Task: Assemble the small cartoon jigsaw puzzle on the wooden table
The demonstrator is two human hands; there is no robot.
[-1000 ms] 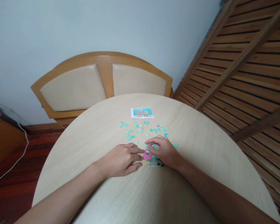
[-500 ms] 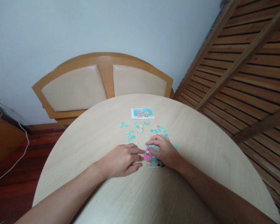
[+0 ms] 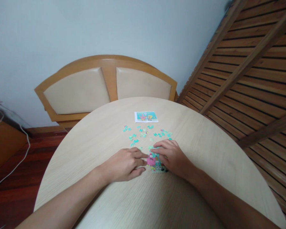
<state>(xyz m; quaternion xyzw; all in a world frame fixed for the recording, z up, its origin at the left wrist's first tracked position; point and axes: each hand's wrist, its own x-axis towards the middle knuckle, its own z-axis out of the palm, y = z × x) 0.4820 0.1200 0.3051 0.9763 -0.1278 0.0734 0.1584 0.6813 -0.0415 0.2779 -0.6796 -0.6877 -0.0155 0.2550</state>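
Observation:
A partly joined jigsaw puzzle (image 3: 154, 161) with a pink cartoon figure lies flat on the round table (image 3: 90, 140). My left hand (image 3: 127, 163) rests at its left edge, fingers stretched out and apart, the fingertips touching the pink figure's side. Over the puzzle's upper right part lies my right hand (image 3: 173, 156), covering that corner. Its fingers reach left across the top edge, near a turquoise puzzle piece (image 3: 150, 147). Whether a piece is under the right fingertips is hidden.
Several loose turquoise puzzle pieces (image 3: 134, 142) are scattered beyond my hands. Behind them lies a picture card (image 3: 146, 117) with a pink and a yellow cartoon figure. A padded bench back (image 3: 143, 83) stands past the table, and a slatted wooden panel (image 3: 228, 73) leans at the right.
My right hand has shifted slightly right and its fingers have straightened, uncovering more of the puzzle's top edge. The left hand stays at the puzzle's left side.

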